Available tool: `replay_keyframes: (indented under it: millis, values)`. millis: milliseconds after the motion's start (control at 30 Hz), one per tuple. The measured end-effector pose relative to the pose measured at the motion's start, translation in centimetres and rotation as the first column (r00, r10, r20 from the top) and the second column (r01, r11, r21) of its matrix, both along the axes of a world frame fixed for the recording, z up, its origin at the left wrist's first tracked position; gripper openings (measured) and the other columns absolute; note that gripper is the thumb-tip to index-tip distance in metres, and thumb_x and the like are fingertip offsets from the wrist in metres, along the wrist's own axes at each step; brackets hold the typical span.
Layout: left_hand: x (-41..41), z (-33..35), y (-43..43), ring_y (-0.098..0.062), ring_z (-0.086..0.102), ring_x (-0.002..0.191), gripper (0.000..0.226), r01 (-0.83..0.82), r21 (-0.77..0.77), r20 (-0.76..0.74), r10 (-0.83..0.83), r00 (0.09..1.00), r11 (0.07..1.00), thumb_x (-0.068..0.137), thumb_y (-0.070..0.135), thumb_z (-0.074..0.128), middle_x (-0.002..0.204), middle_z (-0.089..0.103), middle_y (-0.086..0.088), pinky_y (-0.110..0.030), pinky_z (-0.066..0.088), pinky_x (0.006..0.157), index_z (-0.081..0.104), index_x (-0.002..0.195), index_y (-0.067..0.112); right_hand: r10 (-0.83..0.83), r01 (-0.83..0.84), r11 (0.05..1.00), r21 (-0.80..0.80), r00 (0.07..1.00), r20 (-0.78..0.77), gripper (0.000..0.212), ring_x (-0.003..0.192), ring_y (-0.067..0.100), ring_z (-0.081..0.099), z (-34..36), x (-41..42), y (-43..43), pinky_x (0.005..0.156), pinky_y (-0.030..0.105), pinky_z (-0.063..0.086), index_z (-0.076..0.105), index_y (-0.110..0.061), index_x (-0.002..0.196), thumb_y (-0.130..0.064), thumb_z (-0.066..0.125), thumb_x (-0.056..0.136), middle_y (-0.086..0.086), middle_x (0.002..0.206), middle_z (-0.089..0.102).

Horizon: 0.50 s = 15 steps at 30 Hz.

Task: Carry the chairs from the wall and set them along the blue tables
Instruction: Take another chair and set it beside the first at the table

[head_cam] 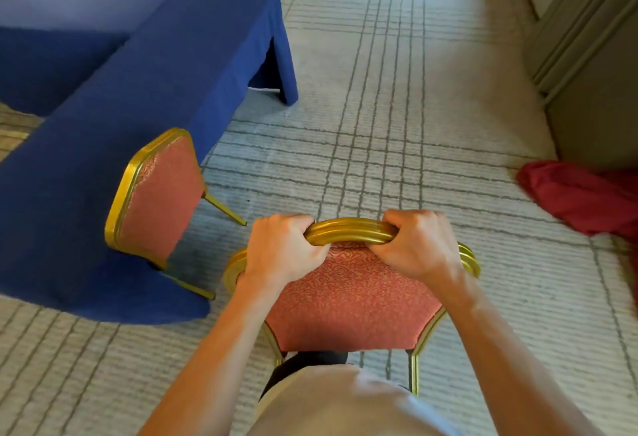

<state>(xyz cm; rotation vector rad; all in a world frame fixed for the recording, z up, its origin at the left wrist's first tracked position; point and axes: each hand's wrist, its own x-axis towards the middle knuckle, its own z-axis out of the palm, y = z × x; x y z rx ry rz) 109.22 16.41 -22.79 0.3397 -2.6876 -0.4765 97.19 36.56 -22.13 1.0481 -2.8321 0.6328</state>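
Gold-metal-framed banquet chair with salmon-red patterned upholstery [348,301]: upright, back panel facing camera, curved top rail gripped by left hand [281,251] and right hand [419,246], fingers curled over it; can't tell if its legs touch the carpet. Second matching gold-and-red chair [158,194]: just left of it, not touching, pushed against long side of bench draped in blue cloth [193,56], seat hidden by cloth, back outward, rear legs on carpet. That bench runs lower left to upper centre; second blue-draped bench [51,1] meets it at left in an L, cloth hanging to floor
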Motion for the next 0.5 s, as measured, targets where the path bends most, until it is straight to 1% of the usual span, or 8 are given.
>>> replay_keyframes:
  millis: [67,100,167,233,333,400,433,500]
  values:
    - [-2.7,-0.1,-2.1,-0.023,0.051,0.045,0.051,-0.001,0.018,0.015,0.001,1.000,1.000,0.071,0.043,0.071,0.047,0.029,0.011,-0.030,0.034,0.047,0.026,0.052,0.028,-0.004,0.004,1.000,-0.002,1.000,0.006,0.045,0.054,0.026,0.057,0.0,-2.4,-2.1,0.056,0.029,0.037,0.036,-0.026,0.054,-0.051,0.071,0.068,-0.008,0.049,0.045]
    - [-4.2,-0.1,-3.3,-0.022,0.049,0.044,0.053,0.001,0.017,0.008,-0.001,1.000,1.000,0.070,0.042,0.071,0.046,0.025,0.011,-0.029,0.031,0.047,0.022,0.052,0.030,-0.002,0.002,1.000,-0.002,1.000,0.000,0.042,0.054,0.026,0.057,-0.1,-3.8,-3.3,0.056,0.029,0.037,0.037,-0.027,0.055,-0.052,0.069,0.068,-0.008,0.049,0.046]
    - [-6.4,0.1,-5.2,-0.019,0.045,0.042,0.057,0.012,0.021,0.018,-0.012,1.000,1.000,0.067,0.039,0.072,0.046,0.019,0.013,-0.026,0.027,0.050,0.018,0.053,0.033,0.000,0.000,1.000,0.012,1.000,0.014,0.035,0.055,0.024,0.058,0.3,-6.1,-5.3,0.056,0.030,0.041,0.043,-0.026,0.057,-0.055,0.061,0.067,-0.006,0.052,0.053]
    - [-8.5,0.3,-7.0,-0.019,0.046,0.042,0.054,0.022,0.011,-0.016,-0.021,1.000,1.000,0.067,0.038,0.074,0.048,0.022,0.013,-0.025,0.026,0.051,0.021,0.054,0.031,-0.001,0.001,1.000,0.012,1.000,-0.009,0.036,0.054,0.024,0.057,0.8,-8.3,-7.2,0.057,0.031,0.045,0.044,-0.025,0.057,-0.059,0.055,0.065,-0.006,0.051,0.052]
    - [-11.2,0.9,-9.6,-0.020,0.048,0.043,0.041,0.028,-0.001,-0.062,-0.028,0.998,1.000,0.070,0.039,0.069,0.051,0.032,0.012,-0.026,0.027,0.048,0.033,0.055,0.027,0.015,-0.015,1.000,0.006,0.998,-0.059,0.041,0.052,0.024,0.056,1.6,-11.1,-9.6,0.055,0.029,0.041,0.039,-0.025,0.055,-0.058,0.060,0.066,-0.008,0.047,0.044]
    - [-13.4,1.8,-11.4,-0.019,0.047,0.044,0.035,0.011,-0.005,-0.060,-0.012,0.998,1.000,0.072,0.041,0.064,0.049,0.038,0.009,-0.028,0.031,0.045,0.039,0.054,0.023,0.021,-0.020,1.000,0.006,0.995,-0.094,0.041,0.052,0.024,0.056,2.3,-13.7,-11.4,0.055,0.030,0.043,0.044,-0.024,0.056,-0.056,0.066,0.067,-0.007,0.048,0.049]
    - [-14.4,2.2,-12.1,-0.019,0.047,0.044,0.034,0.005,-0.011,-0.061,-0.006,0.998,1.000,0.072,0.041,0.063,0.049,0.039,0.009,-0.029,0.033,0.045,0.040,0.054,0.023,0.021,-0.021,1.000,0.008,0.995,-0.098,0.041,0.051,0.023,0.056,2.5,-14.8,-12.0,0.055,0.030,0.043,0.047,-0.023,0.057,-0.055,0.070,0.067,-0.007,0.048,0.050]
    - [-16.7,2.4,-13.5,-0.019,0.044,0.043,0.035,0.006,-0.018,-0.083,-0.007,0.996,1.000,0.072,0.039,0.064,0.050,0.035,0.011,-0.028,0.032,0.045,0.037,0.055,0.025,0.032,-0.032,0.999,-0.003,0.996,-0.088,0.041,0.049,0.020,0.053,2.6,-17.3,-13.5,0.054,0.029,0.042,0.046,-0.023,0.057,-0.052,0.072,0.068,-0.008,0.047,0.048]
